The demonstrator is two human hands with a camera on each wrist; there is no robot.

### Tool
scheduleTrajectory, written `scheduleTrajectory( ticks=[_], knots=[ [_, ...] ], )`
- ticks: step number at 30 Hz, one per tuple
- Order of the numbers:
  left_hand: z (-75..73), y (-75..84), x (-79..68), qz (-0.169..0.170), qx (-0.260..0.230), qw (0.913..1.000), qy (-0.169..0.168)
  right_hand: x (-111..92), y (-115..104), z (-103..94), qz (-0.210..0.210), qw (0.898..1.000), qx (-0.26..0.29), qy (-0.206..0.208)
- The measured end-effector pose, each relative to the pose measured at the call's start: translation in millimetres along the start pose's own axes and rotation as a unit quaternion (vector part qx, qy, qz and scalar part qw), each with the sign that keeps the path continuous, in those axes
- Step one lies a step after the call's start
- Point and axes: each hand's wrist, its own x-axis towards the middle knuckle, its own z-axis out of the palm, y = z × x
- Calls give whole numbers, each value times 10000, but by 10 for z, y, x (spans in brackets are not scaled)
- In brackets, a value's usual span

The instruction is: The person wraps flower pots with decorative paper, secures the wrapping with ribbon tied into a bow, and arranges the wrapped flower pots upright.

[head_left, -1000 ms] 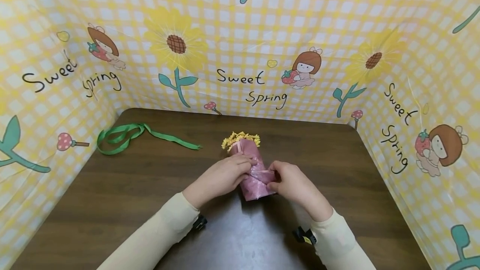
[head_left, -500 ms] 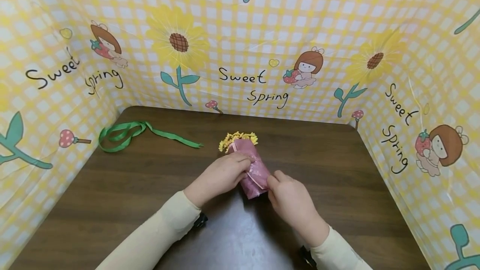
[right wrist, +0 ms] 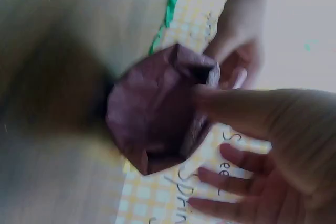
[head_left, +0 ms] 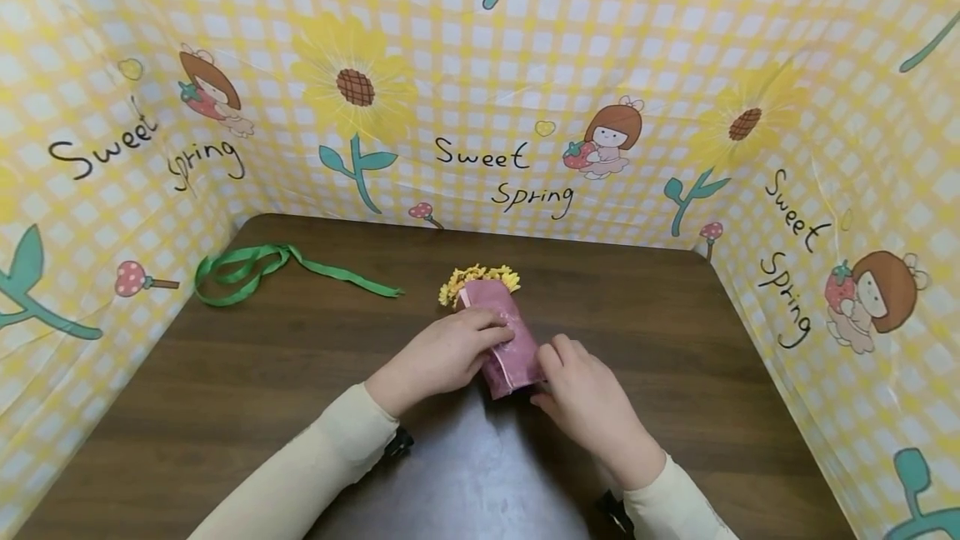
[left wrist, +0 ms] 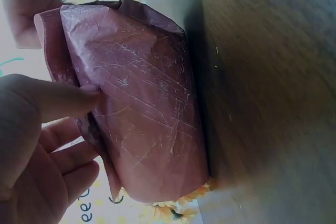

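A small bouquet stands out in the head view: yellow flowers (head_left: 453,283) poke from the far end of a mauve paper wrap (head_left: 519,355), which lies rolled on the table. My left hand (head_left: 442,358) holds the wrap from its left side. In the left wrist view, the thumb presses the crinkled paper (left wrist: 142,93) near its overlapping edge. At the near right end is my right hand (head_left: 591,398), its thumb and fingers apart. The right wrist view is blurred; there the thumb reaches the folded, hollow end of the paper (right wrist: 142,103), and the other fingers spread beside it.
A green ribbon (head_left: 345,275) lies loosely looped at the table's back left. Dark wood tabletop (head_left: 660,307) surrounds the bouquet. Yellow checked cloth (head_left: 480,65) walls in the back and both sides.
The loose paper flap that my right hand pinched now lies down around the bouquet. My right hand has shifted nearer to me, and its fingers have parted. My left hand stays on the wrap.
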Motion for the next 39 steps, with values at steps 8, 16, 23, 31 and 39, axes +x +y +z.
scheduleTrajectory(
  ticks=[8, 16, 23, 31, 39],
  knots=[
    [1, 4, -15, -10, -25, 10000, -34, 6, 39, 193, 94, 9953, -890, 372],
    [-21, 78, 24, -303, 87, 9992, -229, -44, 34, 227, 138, 9922, -904, 846],
    [-1, 86, 14, -377, 17, 9989, -276, -104, 16, 223, 779, 9925, -775, 541],
    [22, 132, 21, -542, -35, 9981, -295, -149, 60, 192, 1903, 9804, 414, -285],
    [16, 152, 49, -500, 121, 9982, -303, -159, 170, 223, 2529, 9566, 945, -1096]
  ],
)
